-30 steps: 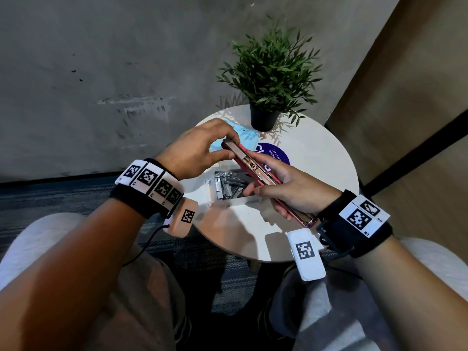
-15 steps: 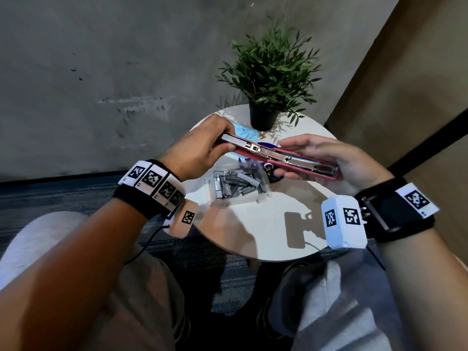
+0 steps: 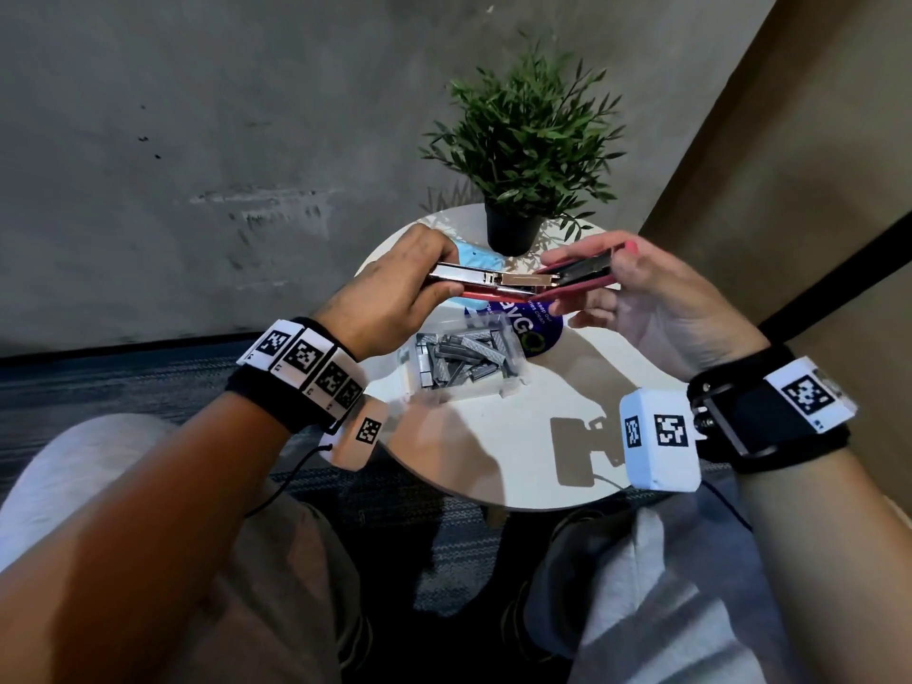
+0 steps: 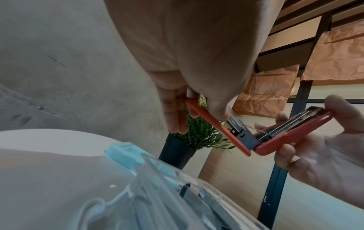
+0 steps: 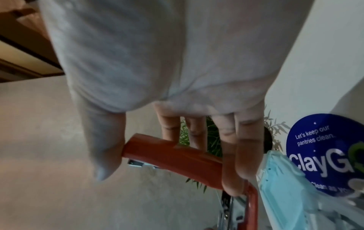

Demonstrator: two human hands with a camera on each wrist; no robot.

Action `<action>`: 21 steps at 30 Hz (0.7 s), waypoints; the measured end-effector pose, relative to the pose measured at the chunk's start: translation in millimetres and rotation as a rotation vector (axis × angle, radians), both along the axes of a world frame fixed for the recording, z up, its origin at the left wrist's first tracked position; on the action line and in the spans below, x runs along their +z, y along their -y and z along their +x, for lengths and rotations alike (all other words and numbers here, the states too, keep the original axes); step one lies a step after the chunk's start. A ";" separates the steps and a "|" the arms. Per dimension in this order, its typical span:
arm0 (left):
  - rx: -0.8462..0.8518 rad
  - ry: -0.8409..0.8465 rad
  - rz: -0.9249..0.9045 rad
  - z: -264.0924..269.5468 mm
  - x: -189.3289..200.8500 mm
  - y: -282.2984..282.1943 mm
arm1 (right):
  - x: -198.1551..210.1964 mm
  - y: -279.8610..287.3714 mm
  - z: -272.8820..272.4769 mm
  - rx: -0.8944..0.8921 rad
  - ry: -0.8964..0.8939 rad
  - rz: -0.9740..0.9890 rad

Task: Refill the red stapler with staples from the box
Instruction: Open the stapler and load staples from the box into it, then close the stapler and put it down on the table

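The red stapler [image 3: 523, 283] hangs in the air above the small round table [image 3: 518, 461], swung wide open at its hinge. The left hand [image 3: 390, 298] pinches the metal base end, and the right hand [image 3: 641, 298] curls round the red top cover. Directly beneath, the clear box [image 3: 464, 362] of staples [image 3: 459, 355] sits mid-table, near the potted plant [image 3: 523, 140] at the far rim.
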State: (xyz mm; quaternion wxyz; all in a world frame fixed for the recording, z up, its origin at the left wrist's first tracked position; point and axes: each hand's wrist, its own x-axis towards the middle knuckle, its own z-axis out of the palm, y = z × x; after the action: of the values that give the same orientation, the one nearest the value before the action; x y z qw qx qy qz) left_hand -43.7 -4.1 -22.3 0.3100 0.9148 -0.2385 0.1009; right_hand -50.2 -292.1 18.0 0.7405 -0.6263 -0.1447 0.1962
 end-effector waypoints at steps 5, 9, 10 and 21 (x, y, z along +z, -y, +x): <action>0.006 -0.012 -0.015 -3.0 -2.3 8.5 | -10.0 -14.9 -1.1 -0.092 0.281 -0.244; 0.002 -0.191 -0.220 -11.1 -7.2 27.4 | -17.6 -19.1 -3.2 -0.151 0.532 -0.617; 0.002 -0.287 -0.362 -13.6 -6.1 32.5 | -17.2 -19.1 -4.1 -0.175 0.577 -0.678; 0.012 -0.632 -0.813 -14.8 -6.0 43.5 | -6.7 -23.9 -9.8 -0.347 0.636 -0.617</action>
State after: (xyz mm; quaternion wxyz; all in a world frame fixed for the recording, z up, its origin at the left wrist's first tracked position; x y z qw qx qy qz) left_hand -58.5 -47.6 -28.2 0.6970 0.7075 -0.0696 -0.0940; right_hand -60.0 -268.3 11.3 0.4607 -0.8608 -0.1927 -0.0980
